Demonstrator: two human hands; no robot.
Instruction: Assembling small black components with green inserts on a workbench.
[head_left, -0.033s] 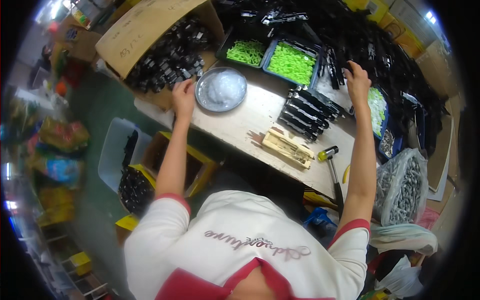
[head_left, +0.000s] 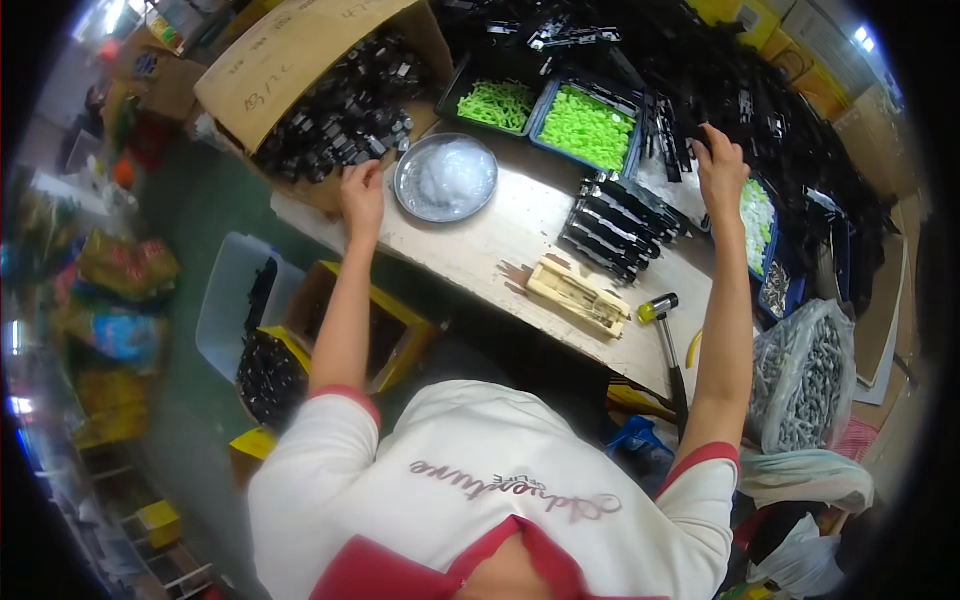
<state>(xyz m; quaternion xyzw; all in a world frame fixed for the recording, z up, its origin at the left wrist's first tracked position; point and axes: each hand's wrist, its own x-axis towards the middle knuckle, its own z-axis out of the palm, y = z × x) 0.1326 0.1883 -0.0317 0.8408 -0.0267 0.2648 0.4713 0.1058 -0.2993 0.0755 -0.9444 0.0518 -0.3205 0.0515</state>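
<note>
Left hand (head_left: 362, 195): at 11 o'clock on the bench (head_left: 500, 255), fingers curled at the edge of the black parts (head_left: 345, 115) spilling from the cardboard box (head_left: 290, 50); whether the grip pinches one I cannot tell.
Right hand (head_left: 722, 165): at 1 o'clock, fingers spread, resting on the heap of black parts (head_left: 790, 110) beyond the bench edge.
Change: none readable; both arms sit in the same reach as the earlier view, so picking has not progressed.
Between the hands: round metal dish (head_left: 446, 178), two trays of green pieces (head_left: 585, 125), a row of black assemblies (head_left: 620, 225).
Nearer the body: wooden jig (head_left: 578, 295), mallet (head_left: 665, 335) at 5 o'clock.
</note>
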